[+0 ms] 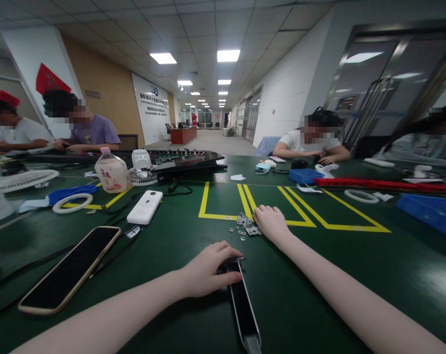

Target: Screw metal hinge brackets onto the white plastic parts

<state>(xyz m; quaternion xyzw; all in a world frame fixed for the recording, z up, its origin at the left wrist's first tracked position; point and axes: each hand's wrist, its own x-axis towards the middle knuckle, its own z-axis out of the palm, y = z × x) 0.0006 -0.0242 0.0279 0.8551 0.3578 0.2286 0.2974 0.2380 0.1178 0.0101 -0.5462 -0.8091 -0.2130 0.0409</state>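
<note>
My left hand (213, 270) is closed around the far end of a long, narrow black bar with silver edges (244, 307). Its thumb lies across the bar's top, and a small thin dark piece shows by the fingertips. Farther forward, my right hand (270, 221) rests on the table with its fingers curled down; whatever is under them is hidden. Right beside it lie small metal brackets (251, 229), two visible, and several loose metal nuts or washers (241, 232). The brackets sit at the near edge of the yellow tape markings (217, 217).
A phone (71, 270), a white power bank (145, 207), cables and a pink-labelled bottle (111, 169) occupy the left. Dark panels (189, 162) lie ahead. Blue trays (306, 176) and a red strip (385, 185) are on the right. Several people sit around the table.
</note>
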